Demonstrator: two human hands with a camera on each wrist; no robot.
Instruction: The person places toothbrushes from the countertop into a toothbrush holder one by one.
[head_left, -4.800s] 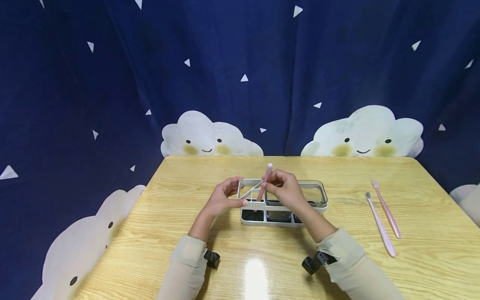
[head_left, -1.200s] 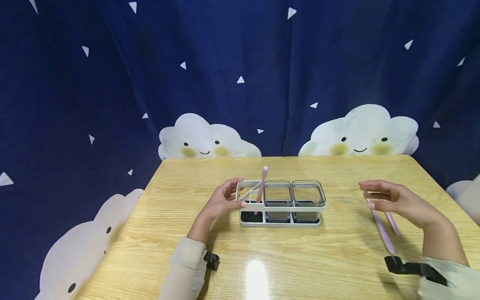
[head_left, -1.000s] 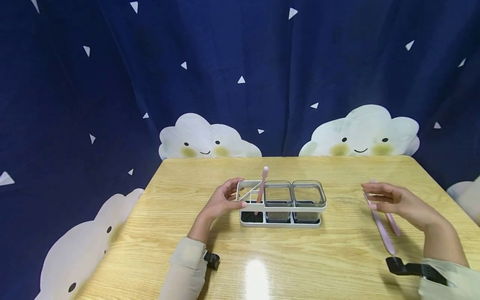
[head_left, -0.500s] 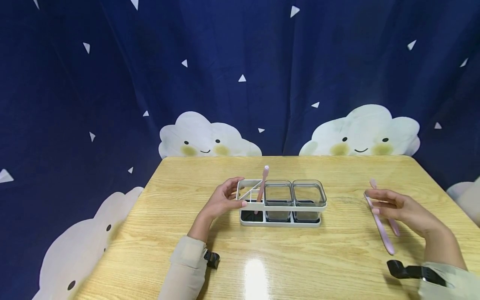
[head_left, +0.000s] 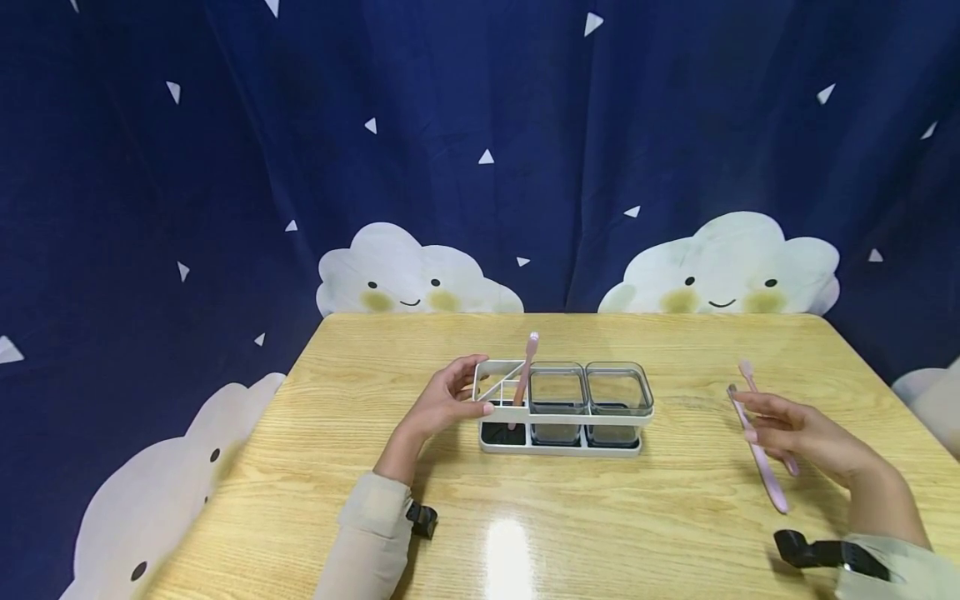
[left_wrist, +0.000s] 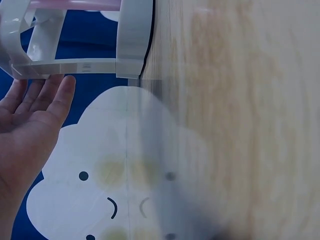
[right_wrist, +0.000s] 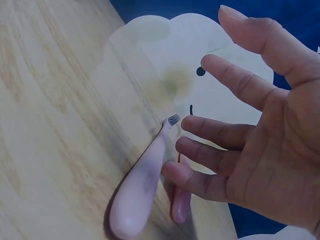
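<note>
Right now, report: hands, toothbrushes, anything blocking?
Left hand holds rack. Right hand open near lilac toothbrush and pink toothbrush, gripping neither. Third toothbrush in rack. No obstruction seen.

I look forward and down from the head. My wrist views, closer, share its flat, pale wooden tabletop (head_left: 637, 517).

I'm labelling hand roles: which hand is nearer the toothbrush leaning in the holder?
Left. The left hand holds the left end of the toothbrush holder, just left of the leaning toothbrush; the right hand is well to its right, by two loose toothbrushes.
</note>
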